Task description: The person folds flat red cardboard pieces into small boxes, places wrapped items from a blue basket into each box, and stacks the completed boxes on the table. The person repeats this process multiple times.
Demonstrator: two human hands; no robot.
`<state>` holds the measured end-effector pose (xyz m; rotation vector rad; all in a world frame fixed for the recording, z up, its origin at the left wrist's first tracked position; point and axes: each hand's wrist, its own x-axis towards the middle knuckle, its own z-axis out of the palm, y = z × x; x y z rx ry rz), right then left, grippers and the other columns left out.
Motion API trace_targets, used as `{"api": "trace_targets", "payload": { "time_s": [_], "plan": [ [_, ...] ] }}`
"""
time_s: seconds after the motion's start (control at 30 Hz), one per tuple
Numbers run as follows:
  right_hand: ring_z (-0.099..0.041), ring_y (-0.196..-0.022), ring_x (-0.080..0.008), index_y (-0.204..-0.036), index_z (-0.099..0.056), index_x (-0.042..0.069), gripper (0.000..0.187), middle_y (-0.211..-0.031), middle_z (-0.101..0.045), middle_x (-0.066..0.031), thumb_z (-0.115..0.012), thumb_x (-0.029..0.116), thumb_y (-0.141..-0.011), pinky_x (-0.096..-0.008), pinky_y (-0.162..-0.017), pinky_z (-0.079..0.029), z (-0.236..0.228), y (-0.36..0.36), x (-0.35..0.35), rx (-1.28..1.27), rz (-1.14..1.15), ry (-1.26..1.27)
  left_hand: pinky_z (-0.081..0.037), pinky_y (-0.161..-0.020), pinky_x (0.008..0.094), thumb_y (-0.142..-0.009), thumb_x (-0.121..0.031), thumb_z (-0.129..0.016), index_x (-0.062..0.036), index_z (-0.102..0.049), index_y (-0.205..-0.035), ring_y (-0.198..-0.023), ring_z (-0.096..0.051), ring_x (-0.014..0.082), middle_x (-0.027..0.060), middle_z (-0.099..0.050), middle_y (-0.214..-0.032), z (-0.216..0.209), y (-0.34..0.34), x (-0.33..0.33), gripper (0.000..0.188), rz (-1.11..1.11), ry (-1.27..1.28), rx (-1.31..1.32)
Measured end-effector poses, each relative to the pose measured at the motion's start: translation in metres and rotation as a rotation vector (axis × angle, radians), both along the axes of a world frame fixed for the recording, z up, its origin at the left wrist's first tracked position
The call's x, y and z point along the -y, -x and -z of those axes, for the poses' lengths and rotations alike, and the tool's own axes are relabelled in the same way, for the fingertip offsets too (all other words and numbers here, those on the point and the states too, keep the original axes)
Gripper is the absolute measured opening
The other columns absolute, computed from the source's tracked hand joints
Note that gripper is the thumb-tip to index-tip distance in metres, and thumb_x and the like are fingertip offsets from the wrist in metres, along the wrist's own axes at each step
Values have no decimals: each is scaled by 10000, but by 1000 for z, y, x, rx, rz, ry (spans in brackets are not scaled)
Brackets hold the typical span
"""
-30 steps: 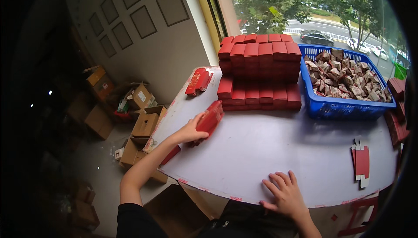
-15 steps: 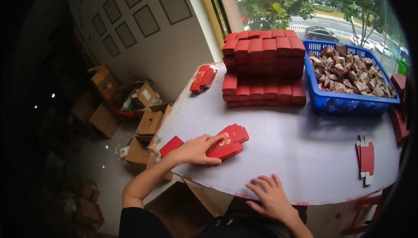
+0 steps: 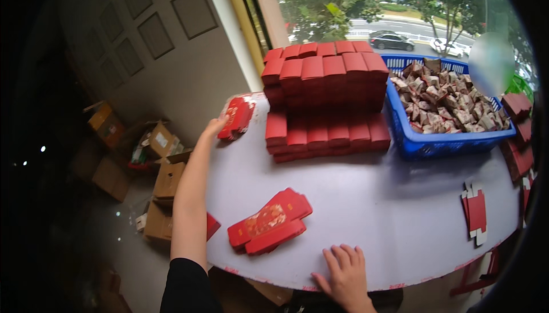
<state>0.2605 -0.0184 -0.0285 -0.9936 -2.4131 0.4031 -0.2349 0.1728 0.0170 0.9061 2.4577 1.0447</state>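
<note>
My left hand [image 3: 216, 126] reaches to the back left of the table, its fingers closed over the left edge of a stack of flattened red boxes [image 3: 237, 117]. Some of those fingers are hidden. Nearer to me lies another small stack of flattened red boxes [image 3: 267, 221] with a gold floral print, untouched. My right hand [image 3: 346, 274] rests at the front edge of the table with fingers spread and nothing in it. Beside my left forearm, a red piece [image 3: 212, 226] is partly covered.
Folded red boxes [image 3: 326, 78] are piled high at the back of the white table [image 3: 366, 198]. Right of them stands a blue basket [image 3: 434, 147] full of small wrapped packets [image 3: 452, 98]. A flattened red-and-white box [image 3: 474, 213] lies at right. Cardboard cartons [image 3: 160, 216] stand on the floor at left.
My left hand has left the near stack of flattened boxes and reached to the stack at the back left. My right hand stays by the front edge. The view has shifted.
</note>
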Motion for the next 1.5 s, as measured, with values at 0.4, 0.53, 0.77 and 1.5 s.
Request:
{"api": "trace_targets", "payload": {
  "time_s": [0.4,0.53,0.77,1.5],
  "plan": [
    [-410,-1125,-329,-1194,-478,36,586,-1186,-454,-157,-668,314,-714,-528,-963,-294,-5,3,5,27,-2,65,-485,-660,384,-701,-395,-709,-37,-617,-922,-778,-601,222,114,-616,-818,8,66,-90,431,293,598,-13],
    [-409,-1128,-321,-1192,-482,40,588,-1185,-455,-153,-671,316,-708,-528,-966,-290,-4,3,5,26,0,50,-433,-494,299,-688,-252,-757,-84,-559,-940,-541,-534,124,13,-565,-652,3,73,-95,361,260,513,171],
    [-409,-1128,-315,-1210,-468,66,557,-1174,-463,-147,-625,320,-740,-526,-969,-295,-4,5,7,2,18,54,-470,-584,305,-695,-176,-735,-98,-468,-1126,-678,-562,120,26,-587,-817,28,62,-110,513,182,-21,-193],
    [-406,-1136,-293,-1185,-474,64,550,-1170,-466,-127,-625,313,-718,-505,-973,-292,-1,2,10,4,29,42,-485,-650,314,-704,-138,-714,-135,-411,-1208,-758,-567,127,21,-585,-914,35,72,-102,588,247,27,383]
  ]
}}
